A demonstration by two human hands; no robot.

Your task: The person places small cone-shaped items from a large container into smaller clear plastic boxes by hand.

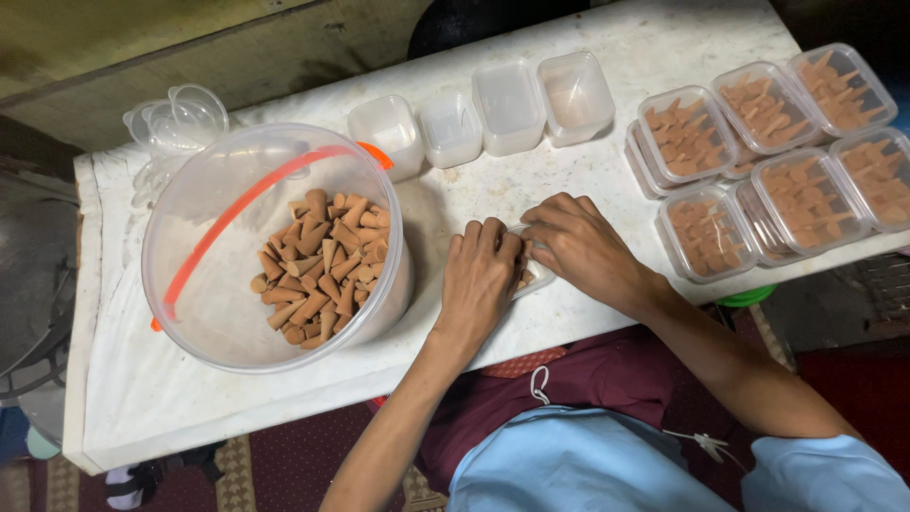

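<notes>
- Near the front edge of the white table (142, 398), the left hand (479, 280) lies palm down, fingers curled over a small clear container (533, 277), pressing on it.
- The right hand (580, 245) covers the same container from the other side, fingers bent onto its top; a few brown cones show inside.
- Toward the left edge stands a big clear bucket (218, 284) with an orange handle, holding loose incense cones (322, 270).
- At the right edge sit filled, lidded boxes (773, 152).
- Along the back edge, four empty tubs (483, 114); at the back left corner, spare lids (175, 123).
</notes>
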